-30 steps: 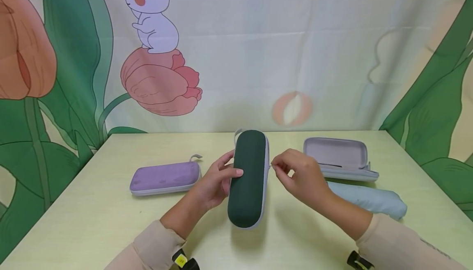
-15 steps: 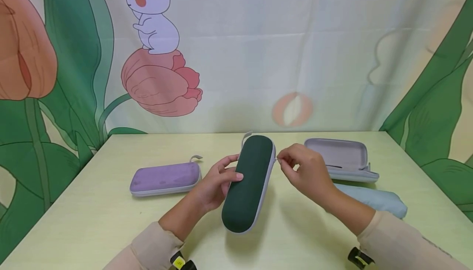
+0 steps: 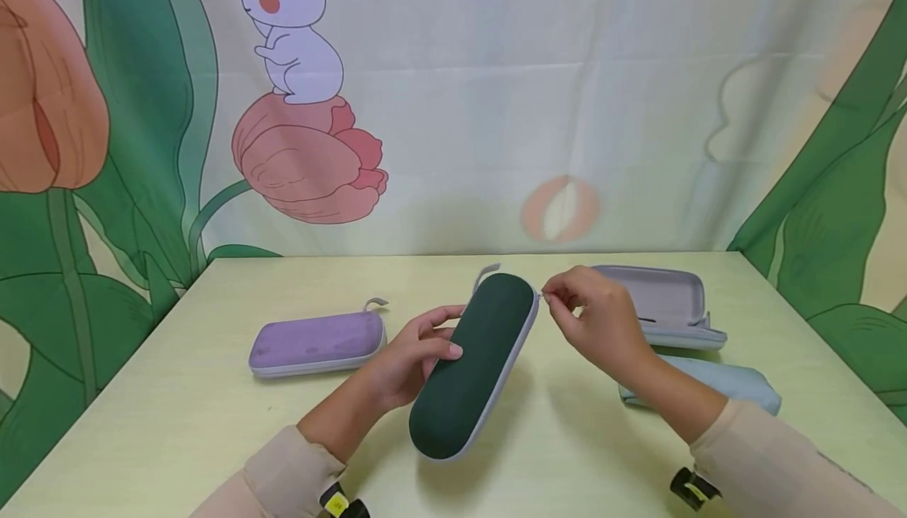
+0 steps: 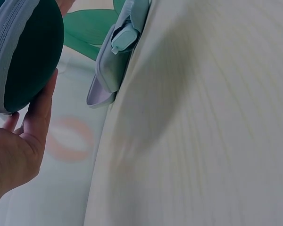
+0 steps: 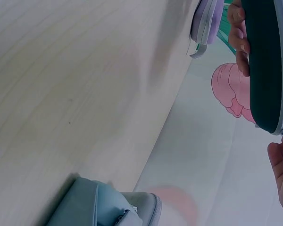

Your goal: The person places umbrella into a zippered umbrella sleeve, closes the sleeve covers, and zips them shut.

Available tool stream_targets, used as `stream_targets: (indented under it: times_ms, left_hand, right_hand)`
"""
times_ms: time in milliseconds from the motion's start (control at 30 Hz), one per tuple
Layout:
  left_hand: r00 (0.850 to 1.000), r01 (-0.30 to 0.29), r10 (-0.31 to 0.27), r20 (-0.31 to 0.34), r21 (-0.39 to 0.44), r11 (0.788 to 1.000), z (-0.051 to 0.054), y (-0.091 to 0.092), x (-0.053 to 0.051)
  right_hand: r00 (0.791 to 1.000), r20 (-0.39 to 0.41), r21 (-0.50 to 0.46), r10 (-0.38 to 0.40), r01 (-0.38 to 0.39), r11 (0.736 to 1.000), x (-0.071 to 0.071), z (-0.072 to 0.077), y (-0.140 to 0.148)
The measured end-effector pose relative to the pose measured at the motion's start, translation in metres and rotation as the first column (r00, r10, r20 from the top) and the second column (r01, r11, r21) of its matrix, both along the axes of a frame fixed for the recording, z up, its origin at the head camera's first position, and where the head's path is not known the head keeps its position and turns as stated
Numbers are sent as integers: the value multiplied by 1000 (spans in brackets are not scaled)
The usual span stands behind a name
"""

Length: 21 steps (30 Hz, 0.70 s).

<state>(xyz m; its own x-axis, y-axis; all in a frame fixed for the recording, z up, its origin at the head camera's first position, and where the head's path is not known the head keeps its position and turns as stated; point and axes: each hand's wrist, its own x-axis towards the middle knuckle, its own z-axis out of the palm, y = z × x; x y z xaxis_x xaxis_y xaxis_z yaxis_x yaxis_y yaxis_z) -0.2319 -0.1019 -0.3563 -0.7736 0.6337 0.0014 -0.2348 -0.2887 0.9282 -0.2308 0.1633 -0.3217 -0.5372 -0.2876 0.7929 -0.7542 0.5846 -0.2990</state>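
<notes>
A dark green case [image 3: 475, 368] with a pale grey zipper edge is held tilted above the table, its upper end leaning right. My left hand [image 3: 404, 360] grips its left side, thumb on the green face. At the case's upper right corner my right hand [image 3: 602, 325] pinches the small zipper pull between thumb and fingertips. In the right wrist view the green case [image 5: 266, 66] appears zipped along the visible edge, with fingers of my left hand [image 5: 239, 37] behind it. The left wrist view shows the green case [image 4: 35, 56] above my left hand [image 4: 19, 150].
A closed purple case [image 3: 319, 341] with a grey loop lies at the left on the table [image 3: 177, 439]. At the right an opened grey case [image 3: 659, 294] stands behind a light blue pouch [image 3: 730, 380]. A patterned curtain [image 3: 460, 109] hangs behind the table.
The green case has tilted from nearly upright, its top swinging right and its lower end left. My right hand has moved up and right along with the zipper pull.
</notes>
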Motion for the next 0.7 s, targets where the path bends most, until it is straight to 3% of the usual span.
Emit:
stream_targets:
  times_ms: [267, 400, 533, 633, 700]
  left_hand:
    - [998, 52, -52, -26, -30, 998, -3, -5, -3]
    - [995, 101, -100, 26, -41, 994, -6, -9, -3]
    - [982, 159, -159, 99, 1, 987, -7, -15, -3]
    - [979, 175, -177, 99, 25, 984, -8, -20, -5]
    - [984, 162, -162, 77, 13, 987, -10, -23, -7]
  right_hand:
    - [1000, 26, 16, 3, -3, 1000, 0, 1, 2]
    - [991, 131, 12, 5, -7, 1000, 2, 5, 3]
    - [950, 309, -49, 30, -16, 999, 3, 8, 3]
    - [916, 399, -114, 36, 11, 993, 3, 8, 4]
    - [906, 423, -148, 31, 35, 988, 3, 8, 6]
